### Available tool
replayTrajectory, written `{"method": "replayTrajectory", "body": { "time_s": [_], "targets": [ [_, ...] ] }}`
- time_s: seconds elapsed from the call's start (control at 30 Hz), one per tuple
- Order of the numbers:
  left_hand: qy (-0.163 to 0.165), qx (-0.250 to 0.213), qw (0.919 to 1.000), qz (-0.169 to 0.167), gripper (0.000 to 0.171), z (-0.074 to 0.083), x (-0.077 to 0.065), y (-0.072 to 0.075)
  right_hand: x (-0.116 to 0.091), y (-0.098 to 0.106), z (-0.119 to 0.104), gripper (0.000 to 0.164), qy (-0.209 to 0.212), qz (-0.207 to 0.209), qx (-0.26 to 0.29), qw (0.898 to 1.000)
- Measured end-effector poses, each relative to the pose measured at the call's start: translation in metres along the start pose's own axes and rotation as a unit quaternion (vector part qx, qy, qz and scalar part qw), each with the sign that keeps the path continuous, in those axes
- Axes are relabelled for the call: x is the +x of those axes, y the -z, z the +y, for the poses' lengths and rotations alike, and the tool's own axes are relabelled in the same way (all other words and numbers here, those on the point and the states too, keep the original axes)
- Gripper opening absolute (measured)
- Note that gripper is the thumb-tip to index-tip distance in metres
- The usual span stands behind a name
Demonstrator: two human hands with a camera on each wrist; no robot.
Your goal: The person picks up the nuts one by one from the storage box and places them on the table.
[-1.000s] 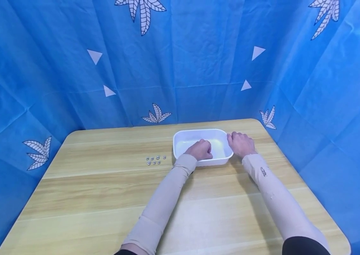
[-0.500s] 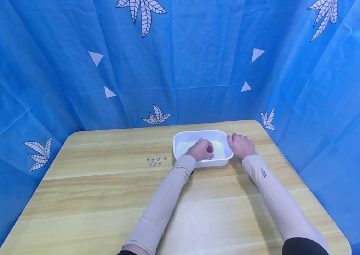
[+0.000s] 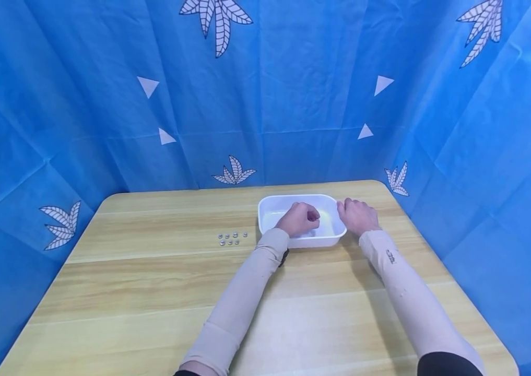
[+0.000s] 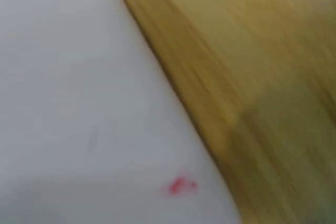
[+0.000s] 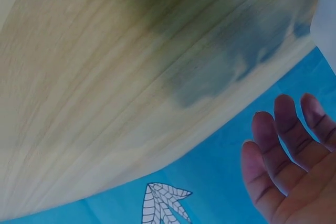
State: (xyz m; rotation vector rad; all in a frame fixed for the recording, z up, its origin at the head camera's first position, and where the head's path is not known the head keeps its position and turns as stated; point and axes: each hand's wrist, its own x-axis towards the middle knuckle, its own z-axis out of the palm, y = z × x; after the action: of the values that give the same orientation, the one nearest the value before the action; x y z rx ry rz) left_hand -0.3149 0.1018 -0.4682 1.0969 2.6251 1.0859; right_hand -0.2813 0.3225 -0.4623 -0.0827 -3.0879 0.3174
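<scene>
A white rectangular box (image 3: 288,243) stands near the far edge of the table. My left hand (image 3: 295,219) is over its inside, fingers and thumb curled together in a pinch, with a small silvery piece (image 3: 317,218) at the fingertips, mostly hidden. Beside the box's right end is my right hand (image 3: 358,216), its thumb side right at the rim. In the right wrist view its fingers (image 5: 286,116) are loosely extended below the box wall (image 5: 325,22). Several small silvery round pieces (image 3: 235,235) lie in two rows left of the box.
The wood-grain table (image 3: 162,292) has rounded corners. A blue curtain (image 3: 293,104) with white leaves and triangles hangs behind it and along both sides. A small red mark (image 4: 180,185) shows on the white surface in the left wrist view.
My left hand has turned and risen slightly inside the box, so its pinching fingertips now show. The right hand stays at the box's right end. The rows of small pieces look unchanged.
</scene>
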Motion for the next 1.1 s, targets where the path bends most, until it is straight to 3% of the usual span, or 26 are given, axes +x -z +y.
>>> {"method": "replayTrajectory", "body": {
  "time_s": [0.3,0.63,1.1],
  "targets": [
    [-0.017,-0.043,0.9988,0.011,0.016,0.014,-0.007,0.009,0.000,-0.003,0.002,0.059,0.004,0.010,-0.013,1.000],
    [-0.013,-0.101,0.9948,0.000,0.014,0.024,-0.013,0.020,0.000,-0.004,-0.001,0.060,0.005,0.010,-0.014,1.000],
    [-0.029,-0.120,0.9924,0.007,0.018,0.032,-0.024,0.038,-0.001,-0.001,-0.004,0.061,0.002,0.002,-0.023,1.000]
  ]
}}
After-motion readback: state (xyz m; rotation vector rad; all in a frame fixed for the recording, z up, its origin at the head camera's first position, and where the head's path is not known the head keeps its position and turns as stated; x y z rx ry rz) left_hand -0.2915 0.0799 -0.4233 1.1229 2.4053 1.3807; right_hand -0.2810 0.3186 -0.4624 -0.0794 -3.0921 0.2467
